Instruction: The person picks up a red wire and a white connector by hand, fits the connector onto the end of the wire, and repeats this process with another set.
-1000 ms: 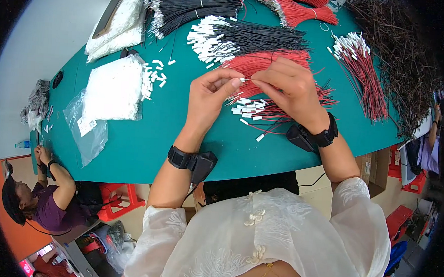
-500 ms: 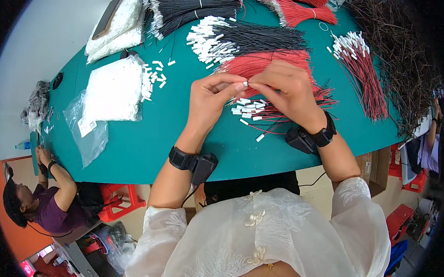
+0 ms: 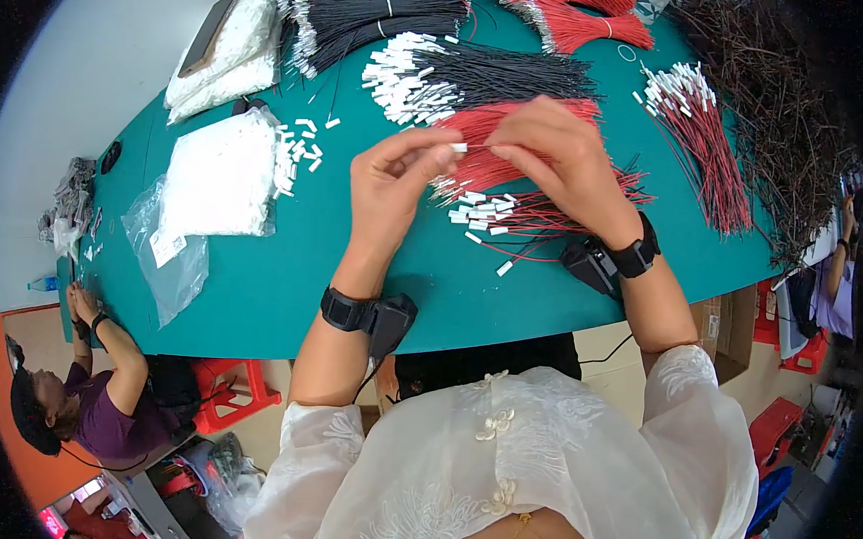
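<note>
Left wrist unit (image 3: 389,325): trails a dark cable past the near edge of the green table (image 3: 326,265), liable to catch there in a sharp turn of the forearm.
Right wrist unit (image 3: 591,265): appears just beside the near wires, at a height hard to tell; could snag one in a low sweep.
Near pile (image 3: 487,209): lies loose, red and black with white tips; could scatter under a brush of the right hand.
Left hand (image 3: 387,176): pinches a white sleeve (image 3: 459,147) narrowly between thumb and forefinger.
Right hand (image 3: 566,165): closes at the fingertips, seemingly on a thin wire (image 3: 476,145) leading to the sleeve.
White sleeve: hangs in the air between both hands, over the left part of the red bundle (image 3: 525,119); may slip from so small a hold and get lost among the wire ends.
Thin wire: could bend or pull loose from a crooked or hard tug.
Loose sleeves at left (image 3: 302,153): lie strewn beside a white bag (image 3: 219,178), apt to roll if knocked.
Far black bundle (image 3: 394,17): rests tied, well apart from both hands, at little risk.
</note>
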A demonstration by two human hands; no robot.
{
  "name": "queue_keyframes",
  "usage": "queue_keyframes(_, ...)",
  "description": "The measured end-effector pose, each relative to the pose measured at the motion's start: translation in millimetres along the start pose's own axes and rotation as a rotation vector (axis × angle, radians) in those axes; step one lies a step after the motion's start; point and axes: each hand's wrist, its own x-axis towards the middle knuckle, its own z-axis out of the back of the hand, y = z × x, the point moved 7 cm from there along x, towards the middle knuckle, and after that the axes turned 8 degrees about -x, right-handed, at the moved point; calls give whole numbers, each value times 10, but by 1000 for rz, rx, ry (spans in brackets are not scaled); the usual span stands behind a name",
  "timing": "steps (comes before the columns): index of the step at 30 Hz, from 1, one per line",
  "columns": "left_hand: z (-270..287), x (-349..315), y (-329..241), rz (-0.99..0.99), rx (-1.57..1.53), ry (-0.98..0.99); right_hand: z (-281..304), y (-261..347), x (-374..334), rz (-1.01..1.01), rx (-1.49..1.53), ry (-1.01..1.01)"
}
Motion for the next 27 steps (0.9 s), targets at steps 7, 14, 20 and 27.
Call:
queue_keyframes(7, 401, 108, -13, -168, 618, -243, 132, 186, -2, -4, -13, 127)
queue_keyframes(14, 361, 183, 24, -379, 1072, -172, -200, 154, -180, -31, -189, 598)
queue_keyframes(20, 389, 233, 67, -303, 1079, -142, -296, -34, -129, -79, -204, 240)
queue_keyframes(27, 312, 169, 50, -205, 652, -139, -497, -204, -201, -135, -228, 401)
